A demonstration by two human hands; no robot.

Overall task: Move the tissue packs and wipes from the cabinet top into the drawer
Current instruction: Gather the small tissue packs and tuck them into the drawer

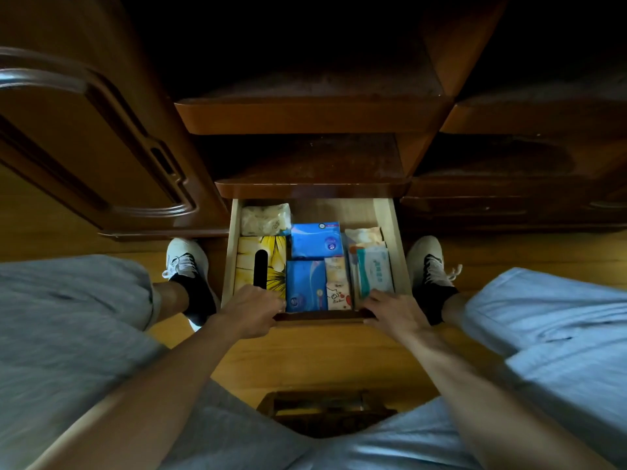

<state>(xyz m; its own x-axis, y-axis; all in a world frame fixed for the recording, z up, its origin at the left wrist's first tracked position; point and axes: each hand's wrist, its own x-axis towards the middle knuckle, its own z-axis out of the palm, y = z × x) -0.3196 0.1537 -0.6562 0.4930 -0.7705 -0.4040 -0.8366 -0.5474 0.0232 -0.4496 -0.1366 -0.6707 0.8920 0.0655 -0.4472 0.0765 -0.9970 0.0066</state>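
At the far left stands a closed wooden cabinet door (84,140) with a curved raised moulding, and below it a white shoe (185,257) rests on the wood floor (319,357) beside the open drawer (382,215). The left hand (249,310) sits on the near left corner of the drawer front (319,315), its grip curled over the edge and clamped on it. Inside the drawer, starting at the left wall, a pale crinkled tissue pack (265,218) lies at the back with a yellow flowered tissue box (259,262) in front of it. In the middle, 2 blue tissue packs lie one behind the other, the far one (315,239) and the near one (305,285), and a small cartoon-printed pack (337,283) stands just beside the near one. Toward the right wall sit an orange-and-white pack (364,235) at the back and a green-and-white wipes pack (375,271) in front. The right hand (395,313) holds the near right corner of the drawer front, its grip closed on the edge with the fingers (376,296) touching the wipes pack. The other white shoe (425,257) stands right of the drawer. The shelf (312,164) above the drawer is dark.
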